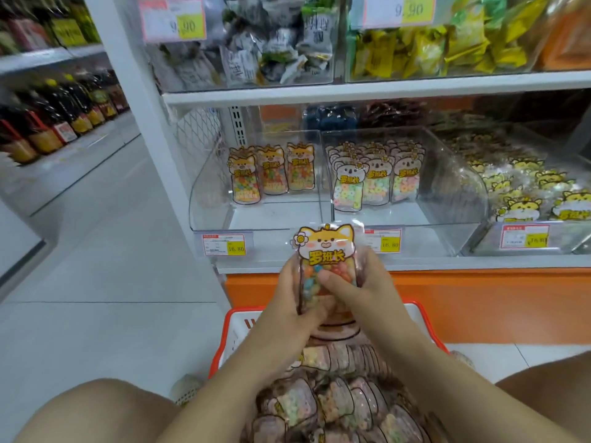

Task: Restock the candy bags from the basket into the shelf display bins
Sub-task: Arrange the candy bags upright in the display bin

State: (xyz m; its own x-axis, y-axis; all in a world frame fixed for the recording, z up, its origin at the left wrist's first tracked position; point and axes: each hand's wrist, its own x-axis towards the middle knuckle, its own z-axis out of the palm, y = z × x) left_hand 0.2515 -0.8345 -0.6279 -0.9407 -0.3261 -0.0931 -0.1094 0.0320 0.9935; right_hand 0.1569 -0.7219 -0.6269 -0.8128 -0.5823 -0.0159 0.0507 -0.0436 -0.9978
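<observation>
An orange-dog candy bag (324, 251) stands upright in front of the lowest shelf, with more bags stacked behind it. My left hand (292, 292) grips its left edge and my right hand (358, 282) grips its right side, thumb across the front. Below my arms the red-rimmed basket (235, 318) holds several candy bags (335, 407). Ahead, the left clear bin (224, 199) has three matching orange-dog bags (271, 174) standing at its back. The middle bin (447, 193) holds koala bags (374, 180) in rows.
A bin at the right (527, 199) is heaped with tiger-print bags. Price tags hang on the bin fronts. The upper shelf (351, 87) carries bins of grey and yellow snacks. Bottles (48, 123) line shelves at the far left across a tiled aisle. My knees frame the basket.
</observation>
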